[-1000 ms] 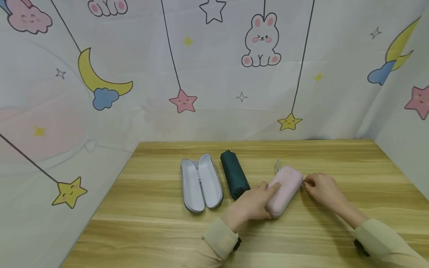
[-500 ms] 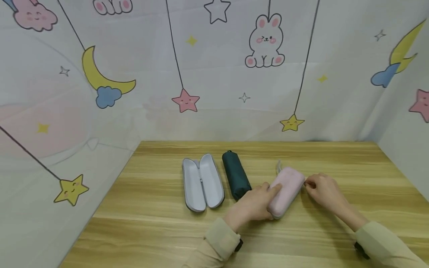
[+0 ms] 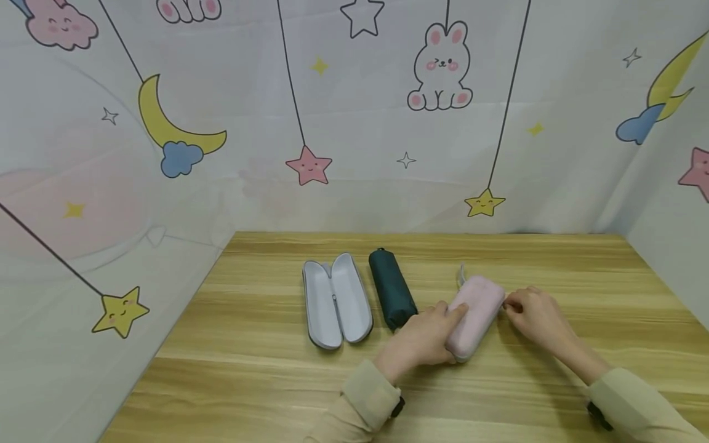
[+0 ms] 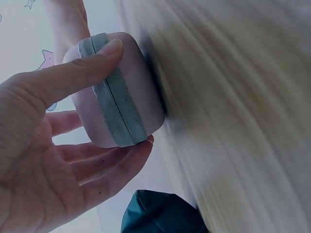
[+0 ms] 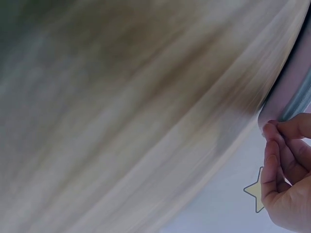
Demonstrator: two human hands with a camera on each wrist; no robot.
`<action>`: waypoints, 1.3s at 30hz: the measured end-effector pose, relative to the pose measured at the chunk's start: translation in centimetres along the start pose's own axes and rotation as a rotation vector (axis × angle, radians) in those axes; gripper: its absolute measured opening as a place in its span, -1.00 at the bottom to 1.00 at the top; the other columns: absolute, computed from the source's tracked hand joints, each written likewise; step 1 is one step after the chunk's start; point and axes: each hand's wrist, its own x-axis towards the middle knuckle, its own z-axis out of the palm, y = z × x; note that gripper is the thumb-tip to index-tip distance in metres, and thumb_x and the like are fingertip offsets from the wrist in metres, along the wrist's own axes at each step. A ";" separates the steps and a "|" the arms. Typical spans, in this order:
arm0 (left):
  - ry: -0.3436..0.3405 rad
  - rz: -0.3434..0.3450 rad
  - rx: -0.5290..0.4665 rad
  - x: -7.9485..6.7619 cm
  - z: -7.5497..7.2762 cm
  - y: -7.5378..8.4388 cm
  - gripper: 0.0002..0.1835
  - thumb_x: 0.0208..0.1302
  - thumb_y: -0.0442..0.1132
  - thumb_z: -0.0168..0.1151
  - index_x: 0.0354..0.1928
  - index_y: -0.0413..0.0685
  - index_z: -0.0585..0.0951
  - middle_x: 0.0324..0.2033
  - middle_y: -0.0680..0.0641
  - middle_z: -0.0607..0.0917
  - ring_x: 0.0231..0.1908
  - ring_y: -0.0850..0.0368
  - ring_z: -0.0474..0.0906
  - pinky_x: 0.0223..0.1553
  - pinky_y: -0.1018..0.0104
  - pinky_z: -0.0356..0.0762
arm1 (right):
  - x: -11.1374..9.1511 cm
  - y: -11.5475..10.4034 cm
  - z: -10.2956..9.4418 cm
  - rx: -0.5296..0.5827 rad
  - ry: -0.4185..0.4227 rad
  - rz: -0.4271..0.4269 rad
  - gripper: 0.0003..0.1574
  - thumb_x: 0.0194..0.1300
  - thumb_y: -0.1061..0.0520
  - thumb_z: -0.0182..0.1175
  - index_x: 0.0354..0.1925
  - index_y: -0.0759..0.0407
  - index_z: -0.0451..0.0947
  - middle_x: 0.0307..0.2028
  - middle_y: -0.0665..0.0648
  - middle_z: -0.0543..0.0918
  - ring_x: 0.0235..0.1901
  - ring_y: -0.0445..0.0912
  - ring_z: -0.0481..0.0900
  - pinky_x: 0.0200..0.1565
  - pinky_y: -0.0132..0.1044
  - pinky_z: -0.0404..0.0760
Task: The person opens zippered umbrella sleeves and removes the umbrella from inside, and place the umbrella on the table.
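On the table, a pink case slants away rightward, left hand gripping, right hand apparently pinching zip.

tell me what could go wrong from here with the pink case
The left hand has its thumb across the zipper of the pink case and might get nipped. The right hand pinches at the case's far end; a hard tug could swivel the case. The dark green pouch lies close to the left hand and might get bumped.
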 end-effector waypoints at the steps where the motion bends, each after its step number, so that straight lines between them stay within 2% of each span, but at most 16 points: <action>1: 0.002 0.001 0.004 0.0 0.0 0.0 0.00 -0.03 0.06 0.50 0.46 0.19 0.18 0.03 -0.01 0.53 -0.12 0.23 0.55 -0.28 0.39 0.54 | 0.0 0.0 0.0 0.001 0.000 0.000 -0.94 -0.08 0.37 0.31 -0.51 0.29 0.68 -0.55 0.08 0.67 -0.52 -0.15 0.44 -0.52 -0.34 0.39; 15: 0.010 -0.017 0.018 -0.1 0.2 0.5 0.00 -0.04 0.11 0.49 0.45 0.18 0.20 0.07 -0.01 0.53 -0.10 0.21 0.55 -0.29 0.40 0.53 | -0.2 -0.4 -0.2 0.001 -0.052 0.031 -0.94 0.05 0.30 0.29 -0.50 0.30 0.69 -0.53 0.09 0.69 -0.49 -0.12 0.49 -0.48 -0.28 0.45; 39: 0.032 -0.047 0.050 -0.1 0.3 1.3 0.02 -0.06 0.18 0.47 0.44 0.13 0.20 0.03 -0.04 0.55 -0.12 0.21 0.56 -0.33 0.42 0.51 | -0.2 -0.9 -0.3 0.008 -0.057 0.028 -0.93 0.05 0.29 0.31 -0.52 0.29 0.68 -0.55 0.07 0.68 -0.50 -0.14 0.47 -0.49 -0.30 0.44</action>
